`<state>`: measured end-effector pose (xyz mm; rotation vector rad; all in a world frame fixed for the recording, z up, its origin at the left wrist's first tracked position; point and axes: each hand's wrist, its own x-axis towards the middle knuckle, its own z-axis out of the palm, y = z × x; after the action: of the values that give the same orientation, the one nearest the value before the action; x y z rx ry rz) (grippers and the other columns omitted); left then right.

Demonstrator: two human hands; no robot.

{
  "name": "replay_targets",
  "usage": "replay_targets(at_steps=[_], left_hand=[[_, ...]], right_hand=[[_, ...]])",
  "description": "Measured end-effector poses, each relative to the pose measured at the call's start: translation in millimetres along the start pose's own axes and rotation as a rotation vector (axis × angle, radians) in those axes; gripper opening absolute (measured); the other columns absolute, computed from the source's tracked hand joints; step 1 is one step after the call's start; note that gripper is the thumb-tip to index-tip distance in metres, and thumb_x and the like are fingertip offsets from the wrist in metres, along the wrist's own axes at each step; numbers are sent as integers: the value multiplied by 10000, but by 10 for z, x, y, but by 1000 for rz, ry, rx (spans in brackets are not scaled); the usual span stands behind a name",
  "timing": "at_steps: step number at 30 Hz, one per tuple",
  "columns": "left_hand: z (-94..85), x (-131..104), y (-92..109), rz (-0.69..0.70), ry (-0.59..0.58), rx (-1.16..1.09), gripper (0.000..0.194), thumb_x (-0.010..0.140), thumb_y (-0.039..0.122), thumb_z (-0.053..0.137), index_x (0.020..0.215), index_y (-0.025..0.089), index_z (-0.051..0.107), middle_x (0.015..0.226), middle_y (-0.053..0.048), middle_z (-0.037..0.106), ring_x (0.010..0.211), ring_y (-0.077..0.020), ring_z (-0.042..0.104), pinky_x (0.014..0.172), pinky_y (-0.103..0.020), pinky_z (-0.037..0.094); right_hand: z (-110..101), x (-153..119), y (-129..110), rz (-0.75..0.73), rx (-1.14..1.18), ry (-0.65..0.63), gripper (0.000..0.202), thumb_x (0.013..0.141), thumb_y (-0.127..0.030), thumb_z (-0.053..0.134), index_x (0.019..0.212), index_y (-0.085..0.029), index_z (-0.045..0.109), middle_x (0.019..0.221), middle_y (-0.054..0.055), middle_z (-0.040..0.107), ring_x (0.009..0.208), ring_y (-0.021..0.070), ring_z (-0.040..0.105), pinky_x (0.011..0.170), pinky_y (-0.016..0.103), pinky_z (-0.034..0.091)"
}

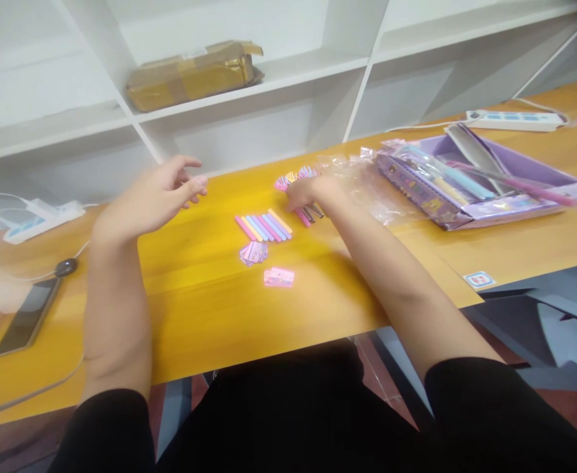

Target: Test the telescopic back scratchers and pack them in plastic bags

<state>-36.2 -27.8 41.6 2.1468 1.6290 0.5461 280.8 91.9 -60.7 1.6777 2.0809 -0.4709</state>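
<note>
My left hand (163,194) hovers over the table's left part, fingers apart and slightly curled, holding nothing. At the table's back, my right hand (305,192) reaches down to a bunch of striped, colourful items (295,176); its fingertips are hidden, so whether it grips one is unclear. Pink and metallic sticks (312,213) show just below that hand. Between the hands lies a row of pastel sticks (263,226), side by side. Nearer me are a small fanned pile of purple-pink cards (253,253) and some pink cards (279,277).
A purple box (514,209) with packaged items stands at the right, beside clear plastic wrapping (371,190). Power strips (514,120) lie at both sides; a phone (28,317) is at the left. A taped carton (192,77) sits on the shelf.
</note>
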Motion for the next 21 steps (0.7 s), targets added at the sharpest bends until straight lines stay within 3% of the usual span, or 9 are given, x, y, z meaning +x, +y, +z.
replay_targets(at_steps=[8, 21], left_hand=[[-1, 28, -47, 13, -17, -5, 811, 1029, 844, 644, 1643, 314, 620, 1329, -146, 859, 1193, -390, 831, 1022, -517, 661], [31, 36, -51, 36, -59, 34, 722, 1089, 737, 619, 1646, 276, 609, 1352, -134, 856, 1150, -350, 828, 1014, -491, 653]], right_hand=[[27, 30, 25, 44, 5, 1, 380, 1154, -330, 682, 1189, -46, 932, 899, 165, 834, 872, 284, 803, 867, 368, 587], [20, -66, -35, 22, 20, 1, 363, 1098, -280, 654, 1107, -60, 942, 888, 174, 835, 815, 274, 793, 831, 383, 600]])
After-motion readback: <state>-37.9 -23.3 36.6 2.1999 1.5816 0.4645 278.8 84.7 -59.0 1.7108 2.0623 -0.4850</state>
